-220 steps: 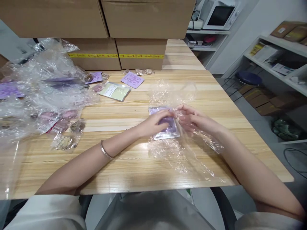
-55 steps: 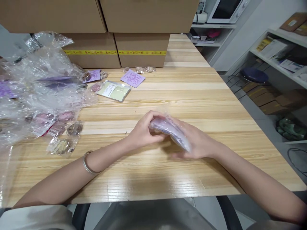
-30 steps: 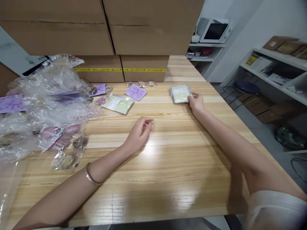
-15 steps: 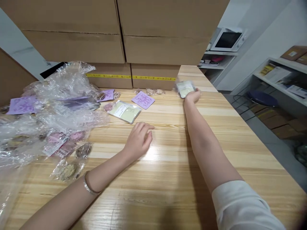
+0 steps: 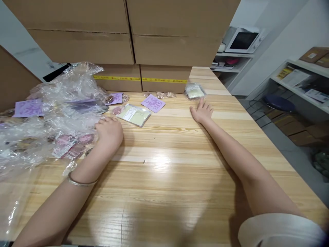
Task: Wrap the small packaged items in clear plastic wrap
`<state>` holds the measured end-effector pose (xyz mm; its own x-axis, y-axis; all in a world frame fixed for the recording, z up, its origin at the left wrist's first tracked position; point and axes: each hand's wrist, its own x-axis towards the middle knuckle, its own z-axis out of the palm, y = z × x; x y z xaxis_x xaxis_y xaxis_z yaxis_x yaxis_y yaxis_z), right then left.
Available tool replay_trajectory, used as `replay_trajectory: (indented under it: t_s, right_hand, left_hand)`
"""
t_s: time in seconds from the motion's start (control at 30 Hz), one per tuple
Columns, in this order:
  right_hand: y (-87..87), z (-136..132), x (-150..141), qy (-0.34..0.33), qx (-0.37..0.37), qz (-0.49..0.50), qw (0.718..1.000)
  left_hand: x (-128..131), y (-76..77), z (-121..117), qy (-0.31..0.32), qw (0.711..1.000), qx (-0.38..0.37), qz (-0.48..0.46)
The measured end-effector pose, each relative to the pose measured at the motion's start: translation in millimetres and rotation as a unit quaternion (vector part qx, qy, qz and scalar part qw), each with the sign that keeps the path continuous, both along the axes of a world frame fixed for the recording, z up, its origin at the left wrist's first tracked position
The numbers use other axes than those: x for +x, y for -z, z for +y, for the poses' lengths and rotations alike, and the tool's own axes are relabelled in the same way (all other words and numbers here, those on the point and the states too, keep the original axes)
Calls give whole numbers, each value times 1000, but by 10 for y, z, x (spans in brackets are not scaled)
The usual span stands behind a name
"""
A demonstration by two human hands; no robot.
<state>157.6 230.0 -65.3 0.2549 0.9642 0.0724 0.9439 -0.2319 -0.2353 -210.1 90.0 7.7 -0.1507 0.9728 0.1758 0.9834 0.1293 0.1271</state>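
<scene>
My right hand [image 5: 202, 111] lies with spread fingers on the wooden table, holding nothing. Just beyond its fingertips rests a clear-wrapped, pale green packet [image 5: 194, 92]. My left hand [image 5: 110, 133] is at the right side of a heap of clear plastic wrapping [image 5: 74, 87]. Its fingers are bent but apart, their tips partly hidden, and I see nothing held in them. Beyond that hand lies a flat pale green pouch [image 5: 135, 115] with a white label. Pink wrapped pieces [image 5: 86, 138] sit left of it, among the plastic.
Large cardboard boxes [image 5: 174, 49] stand stacked along the table's back. A purple patterned card [image 5: 153, 103] and small wrapped pieces [image 5: 166, 95] lie before them. The table's right edge [image 5: 272, 145] slants past my right arm. Beyond it are a blue stool [image 5: 279, 103], shelves and a microwave [image 5: 243, 40].
My right hand has let go of the wrapped pale green packet and drawn back toward me. My left hand has moved left to the plastic heap, now covering the wrapped brown piece there.
</scene>
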Motion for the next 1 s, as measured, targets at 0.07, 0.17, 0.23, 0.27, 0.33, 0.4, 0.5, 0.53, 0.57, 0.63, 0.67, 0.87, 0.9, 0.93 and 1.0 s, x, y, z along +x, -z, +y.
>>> replay_trajectory:
  t_s: [0.07,0.17,0.23,0.27,0.33,0.4,0.5,0.53,0.57,0.63,0.67,0.87,0.9,0.93,1.0]
  right_hand:
    - [-8,-291,-12,-31,-12,-10,999]
    - [-6,-768,-31,-97,-7,-20,995]
    - [5,-1072,-45,-139,2,-24,990]
    - [12,-1210,-53,-159,9,-25,987]
    - [24,-1440,-72,-191,23,-26,981]
    - [33,-1600,-91,-208,32,-25,977]
    - [37,-1711,-106,-220,39,-9,975]
    - [33,-1724,-107,-226,44,8,973]
    - [25,-1730,-107,-234,52,35,970]
    - [-9,-1740,-114,-255,76,123,956]
    - [-37,-1751,-124,-271,89,177,942]
    - [-382,-1995,-293,-404,117,364,831]
    - [-445,-2060,-335,-424,105,373,818]
    - [-498,-2127,-381,-442,87,384,806]
    - [-564,-2255,-486,-458,48,404,790]
  left_hand:
    - [-58,-83,31,-38,996,-42,65]
    - [16,-244,25,-25,993,-62,94]
    - [118,-332,-11,-21,995,-32,88]
    - [166,-360,-34,-16,996,-4,84]
    - [240,-380,-72,1,996,61,73]
    - [277,-367,-88,27,989,134,54]
    - [312,-363,-94,94,963,248,-46]
    - [336,-379,-109,128,945,280,-107]
    - [372,-406,-138,165,921,304,-177]
    - [476,-483,-243,239,863,320,-308]
    - [540,-527,-316,277,836,306,-363]
    - [832,-689,-713,378,709,96,-588]
    - [858,-682,-744,376,692,71,-612]
    - [883,-663,-768,374,676,49,-633]
    - [945,-589,-809,377,645,4,-665]
